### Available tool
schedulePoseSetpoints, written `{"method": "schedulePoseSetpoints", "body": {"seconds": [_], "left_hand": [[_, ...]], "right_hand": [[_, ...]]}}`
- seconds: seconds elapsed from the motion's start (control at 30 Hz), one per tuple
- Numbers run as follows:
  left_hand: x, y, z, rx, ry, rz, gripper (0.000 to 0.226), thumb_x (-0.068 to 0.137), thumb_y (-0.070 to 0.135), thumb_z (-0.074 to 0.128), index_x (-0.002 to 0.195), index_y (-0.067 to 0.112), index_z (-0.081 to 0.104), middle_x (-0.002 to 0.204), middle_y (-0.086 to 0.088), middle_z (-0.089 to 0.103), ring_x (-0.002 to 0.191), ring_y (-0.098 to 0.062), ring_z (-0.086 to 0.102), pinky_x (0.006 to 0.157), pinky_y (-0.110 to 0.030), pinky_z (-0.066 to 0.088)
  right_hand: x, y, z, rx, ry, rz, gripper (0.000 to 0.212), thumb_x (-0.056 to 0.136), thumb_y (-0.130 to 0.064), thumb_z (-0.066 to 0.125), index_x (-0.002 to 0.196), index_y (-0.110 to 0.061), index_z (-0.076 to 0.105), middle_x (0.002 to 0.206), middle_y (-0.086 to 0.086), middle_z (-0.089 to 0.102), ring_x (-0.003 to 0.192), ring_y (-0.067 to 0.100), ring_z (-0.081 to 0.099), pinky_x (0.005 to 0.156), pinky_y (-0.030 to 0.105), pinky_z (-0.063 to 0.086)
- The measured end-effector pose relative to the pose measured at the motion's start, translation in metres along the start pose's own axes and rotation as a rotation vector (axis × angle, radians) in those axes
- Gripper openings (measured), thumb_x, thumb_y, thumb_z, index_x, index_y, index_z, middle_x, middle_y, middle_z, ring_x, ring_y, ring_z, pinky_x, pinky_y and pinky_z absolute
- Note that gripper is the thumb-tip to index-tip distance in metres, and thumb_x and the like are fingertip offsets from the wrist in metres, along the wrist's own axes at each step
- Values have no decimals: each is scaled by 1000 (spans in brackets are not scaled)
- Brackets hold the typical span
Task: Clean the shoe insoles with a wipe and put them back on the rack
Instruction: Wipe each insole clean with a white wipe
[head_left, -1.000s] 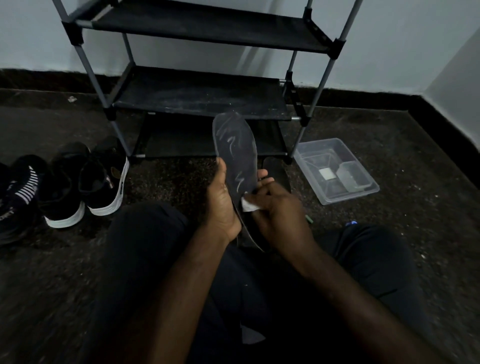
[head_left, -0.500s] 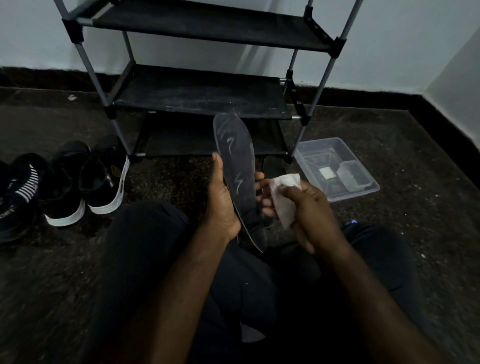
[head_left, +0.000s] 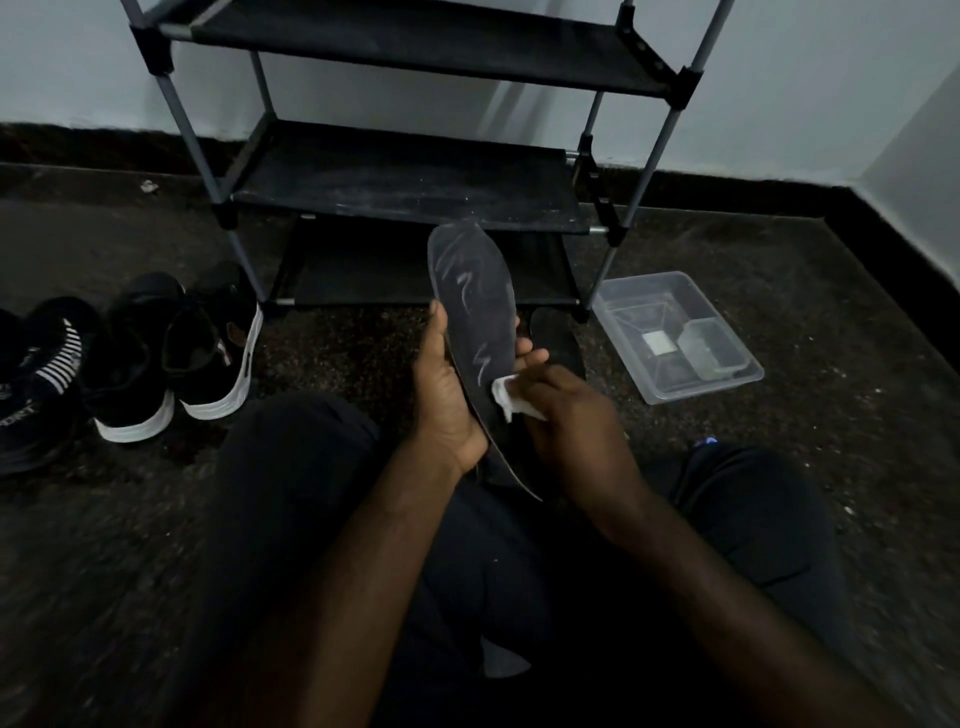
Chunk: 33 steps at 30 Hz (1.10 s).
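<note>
A dark insole (head_left: 475, 296) with pale smear marks stands upright in front of me, toe end up. My left hand (head_left: 447, 395) grips it around its lower half, thumb on the left edge and fingertips showing at the right edge. My right hand (head_left: 566, 415) holds a white wipe (head_left: 506, 397) pressed against the insole's lower face. A second dark insole (head_left: 553, 332) lies on the floor just behind my right hand. The black shoe rack (head_left: 405, 176) stands ahead against the wall, its shelves bare.
A clear plastic tub (head_left: 680, 338) holding a small container sits on the floor right of the rack. Several black shoes with white soles (head_left: 156, 358) stand at the left. My dark-trousered legs fill the foreground; a pale scrap (head_left: 501, 660) lies on my lap.
My right hand, which had lifted the wipe off to the right half a second ago, has brought it back down onto the lower face of the insole. The left hand kept its grip.
</note>
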<state>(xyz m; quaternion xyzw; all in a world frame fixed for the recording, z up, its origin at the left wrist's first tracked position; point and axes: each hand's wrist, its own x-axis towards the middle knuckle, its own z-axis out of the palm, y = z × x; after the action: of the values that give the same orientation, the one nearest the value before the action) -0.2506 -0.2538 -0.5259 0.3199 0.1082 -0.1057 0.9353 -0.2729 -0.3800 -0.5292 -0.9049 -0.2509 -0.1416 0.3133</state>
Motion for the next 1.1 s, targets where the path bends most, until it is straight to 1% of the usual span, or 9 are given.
{"method": "schedulePoseSetpoints", "body": {"seconds": [0.1,0.2,0.3,0.4,0.5,0.67,0.8,0.93,1.1], "left_hand": [[0,-1,1,-4,2,-15,77,91,68,33,113,1,65,87,-14,65,87,-31,66,93,-46,50],[0,1,1,-34,1,-35,82,89,70,32,119,0,61,88,-15,63,89,-31,66,94,-50,50],[0,1,1,-45,9,-33,79,90,69,34,118,0,60,86,-15,61,83,-31,67,82,-42,57],[1,-2,-2,-30,4,-33,82,89,70,33,125,0,57,89,-15,61,88,-32,67,89,-45,54],[1,0,-1,-35,5,-26,82,90,71,31,118,0,61,92,-16,63,92,-33,67,96,-50,49],[0,-1,2,-26,15,24,74,94,67,30,108,2,64,82,-12,65,74,-25,70,89,-42,53],[0,1,2,-36,26,-6,80,91,70,30,111,1,63,87,-15,63,86,-29,67,98,-47,49],[1,0,2,-57,26,22,76,92,68,32,106,1,66,84,-13,66,76,-25,68,86,-40,53],[2,1,-1,-38,36,-9,81,89,72,32,108,1,66,89,-16,66,89,-27,67,101,-45,47]], "right_hand": [[-2,-7,-2,30,-23,-36,38,88,-28,50,108,-7,73,103,9,70,90,22,68,80,25,50],[-10,-13,3,-19,-75,-169,34,89,-27,53,106,-6,73,105,10,71,92,23,68,80,32,54],[-2,0,1,-15,17,-52,35,90,-27,50,104,-7,74,102,9,71,89,24,69,76,34,56],[-2,-2,4,-22,-3,-40,27,88,-22,58,102,-7,75,101,8,71,86,24,69,74,30,55],[-9,-6,8,-41,-107,-170,30,89,-24,59,109,-6,73,108,10,70,92,24,69,77,35,58],[0,5,-1,-24,9,-62,32,89,-26,53,103,-8,75,100,8,71,84,24,69,71,34,54],[-8,-8,2,-34,-80,-212,28,90,-25,59,107,-9,73,106,7,70,88,23,69,71,35,57],[7,5,-6,-33,6,-99,39,90,-34,47,105,-10,75,103,8,71,87,26,69,69,40,58],[-4,-4,6,-114,-91,-200,33,91,-29,53,109,-10,72,108,6,69,89,25,69,70,38,57]]}}
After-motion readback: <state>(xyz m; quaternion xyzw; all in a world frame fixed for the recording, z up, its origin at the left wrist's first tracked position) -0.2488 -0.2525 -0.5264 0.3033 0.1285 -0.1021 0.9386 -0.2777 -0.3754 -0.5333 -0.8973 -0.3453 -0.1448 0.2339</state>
